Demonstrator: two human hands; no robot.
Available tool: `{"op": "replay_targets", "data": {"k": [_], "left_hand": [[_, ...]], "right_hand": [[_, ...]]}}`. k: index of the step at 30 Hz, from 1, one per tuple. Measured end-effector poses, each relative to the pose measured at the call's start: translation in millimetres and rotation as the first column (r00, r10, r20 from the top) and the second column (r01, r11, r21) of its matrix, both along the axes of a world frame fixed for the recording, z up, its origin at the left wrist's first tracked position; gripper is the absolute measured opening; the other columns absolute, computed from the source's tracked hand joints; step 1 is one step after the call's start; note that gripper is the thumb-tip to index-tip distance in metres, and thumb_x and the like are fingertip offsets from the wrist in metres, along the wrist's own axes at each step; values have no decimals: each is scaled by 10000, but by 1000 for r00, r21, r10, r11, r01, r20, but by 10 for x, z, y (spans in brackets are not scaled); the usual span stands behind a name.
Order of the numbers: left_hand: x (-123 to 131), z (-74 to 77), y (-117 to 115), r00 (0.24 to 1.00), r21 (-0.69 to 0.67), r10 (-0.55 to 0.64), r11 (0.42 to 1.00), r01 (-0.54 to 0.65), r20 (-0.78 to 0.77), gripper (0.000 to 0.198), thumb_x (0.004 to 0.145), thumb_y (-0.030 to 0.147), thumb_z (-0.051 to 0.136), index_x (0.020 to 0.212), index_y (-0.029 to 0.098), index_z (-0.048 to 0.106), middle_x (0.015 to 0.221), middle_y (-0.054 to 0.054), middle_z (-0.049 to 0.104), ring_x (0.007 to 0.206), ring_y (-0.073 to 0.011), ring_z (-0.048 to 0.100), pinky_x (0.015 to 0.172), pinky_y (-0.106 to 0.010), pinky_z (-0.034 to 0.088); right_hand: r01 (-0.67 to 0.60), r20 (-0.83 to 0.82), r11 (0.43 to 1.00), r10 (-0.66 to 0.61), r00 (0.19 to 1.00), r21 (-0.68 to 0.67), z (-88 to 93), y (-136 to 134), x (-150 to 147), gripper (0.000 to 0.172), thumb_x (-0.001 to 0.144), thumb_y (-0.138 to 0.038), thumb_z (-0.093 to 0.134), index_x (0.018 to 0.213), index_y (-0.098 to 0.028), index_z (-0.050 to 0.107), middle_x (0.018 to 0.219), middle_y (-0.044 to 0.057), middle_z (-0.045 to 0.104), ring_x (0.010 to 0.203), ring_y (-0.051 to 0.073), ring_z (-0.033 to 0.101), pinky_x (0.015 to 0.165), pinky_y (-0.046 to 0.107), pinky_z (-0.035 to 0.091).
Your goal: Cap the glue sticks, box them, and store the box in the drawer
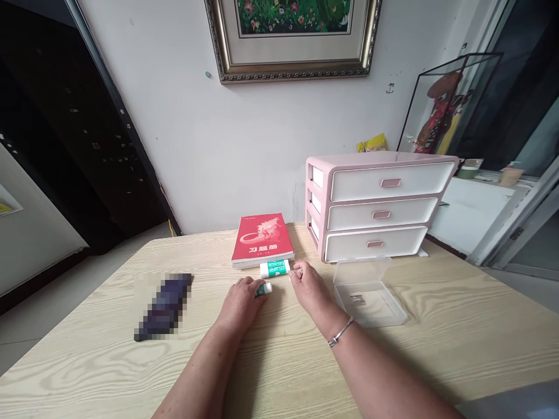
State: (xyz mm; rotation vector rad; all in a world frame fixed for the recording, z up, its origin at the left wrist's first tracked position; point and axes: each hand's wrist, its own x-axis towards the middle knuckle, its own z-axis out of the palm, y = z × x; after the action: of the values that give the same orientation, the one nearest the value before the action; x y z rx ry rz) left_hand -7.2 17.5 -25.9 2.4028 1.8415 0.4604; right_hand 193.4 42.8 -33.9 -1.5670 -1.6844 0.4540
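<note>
My left hand (pixel 243 299) rests on the wooden table (pixel 131 361) with its fingers closed round a small green and white glue stick (pixel 263 288). My right hand (pixel 309 286), with a bracelet on the wrist, pinches the right end of a second green and white glue stick (pixel 275 268). That stick lies on its side just in front of a red book (pixel 262 237). The two hands are close together, near the middle of the table.
A pink and white three-drawer organiser (pixel 375 203) stands at the back right, all drawers shut. A clear plastic box (pixel 369 291) sits in front of it. A dark blurred flat object (pixel 163 305) lies to the left. A framed picture (pixel 292 35) hangs on the wall.
</note>
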Motion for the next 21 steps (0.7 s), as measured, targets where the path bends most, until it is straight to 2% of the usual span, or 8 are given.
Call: {"op": "replay_targets", "data": {"k": [4, 8, 11, 16, 18, 21], "left_hand": [[33, 3, 57, 1000, 18, 0, 1000, 0, -8, 398, 884, 335, 593, 1275, 275, 634, 1053, -78, 668, 1068, -253, 583, 902, -311, 405], [46, -12, 74, 999, 6, -28, 1000, 28, 32, 414, 891, 411, 591, 1280, 275, 634, 1073, -81, 671, 1081, -259, 586, 919, -326, 415], [60, -35, 79, 996, 44, -37, 998, 34, 76, 413, 923, 457, 534, 1256, 240, 642, 1116, -96, 670, 1100, -256, 594, 940, -332, 425], [162, -40, 107, 991, 111, 109, 987, -116, 72, 468, 958, 445, 460, 1324, 179, 575, 1278, -136, 641, 1196, -280, 566, 1018, -385, 389], [210, -32, 121, 987, 77, 155, 985, -157, 33, 504, 964, 438, 438, 1379, 165, 520, 1330, -147, 620, 1240, -297, 543, 1048, -415, 356], [247, -30, 141, 989, -6, 150, 989, -150, 9, 516, 980, 428, 377, 1406, 156, 480, 1356, -152, 608, 1274, -300, 527, 1057, -426, 343]], "right_hand": [[-46, 104, 997, 39, 994, 64, -3, -35, 3, 228, 899, -212, 558, 1112, -152, 614, 1065, 128, 675, 1001, 233, 621, 824, 295, 435], [-57, 185, 998, 54, 981, 13, -23, -36, 1, 224, 872, -180, 557, 1069, -151, 659, 1038, 131, 684, 1002, 248, 619, 846, 315, 430], [-44, 221, 998, 36, 975, 33, -60, -18, -34, 269, 864, -192, 559, 1108, -147, 663, 1061, 138, 683, 1041, 260, 605, 890, 328, 421], [-41, 251, 993, 13, 968, 107, -106, 38, -111, 362, 864, -184, 551, 1215, -148, 630, 1154, 139, 670, 1113, 272, 569, 958, 343, 387], [-50, 263, 995, 26, 965, 85, -108, 54, -126, 400, 866, -186, 545, 1260, -159, 611, 1179, 135, 670, 1127, 278, 566, 962, 358, 379], [-81, 278, 996, 68, 958, 35, -104, 63, -136, 421, 878, -186, 519, 1292, -182, 593, 1170, 130, 681, 1144, 284, 569, 961, 385, 377]]}}
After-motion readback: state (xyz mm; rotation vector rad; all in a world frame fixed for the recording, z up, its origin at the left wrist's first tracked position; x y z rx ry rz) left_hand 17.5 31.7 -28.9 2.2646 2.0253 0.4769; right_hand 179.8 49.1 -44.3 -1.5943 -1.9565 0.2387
